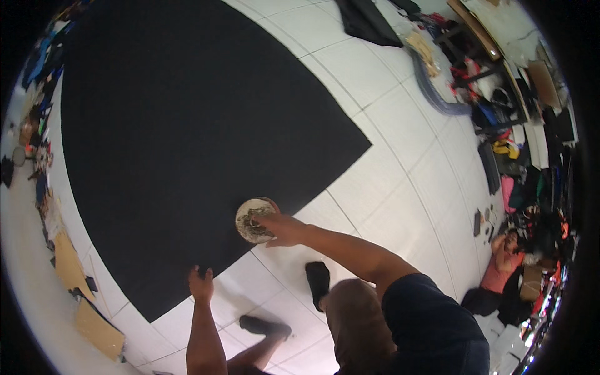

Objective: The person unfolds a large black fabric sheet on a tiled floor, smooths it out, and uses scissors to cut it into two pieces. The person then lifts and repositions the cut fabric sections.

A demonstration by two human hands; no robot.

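Observation:
A large sheet of black cloth (187, 137) lies flat on the floor in front of me, one corner pointing right and another toward me. On its near edge sits a round, pale disc (250, 235) with a dark, worn patch in its middle. My right hand (284, 230) reaches over the disc from the right, its fingers closed at the centre; what they grip there is partly hidden. Farther left, my left hand (200, 287) rests at the cloth's near edge, with thumb and finger apart and the tips over the black fabric.
White tiles (400, 137) surround the cloth. My feet in dark socks (317, 284) are close to its near edge. A folded dark cloth (369, 22) lies at the far right. Brown cardboard pieces (72, 265) line the left. Another person (500, 269) sits by the clutter at right.

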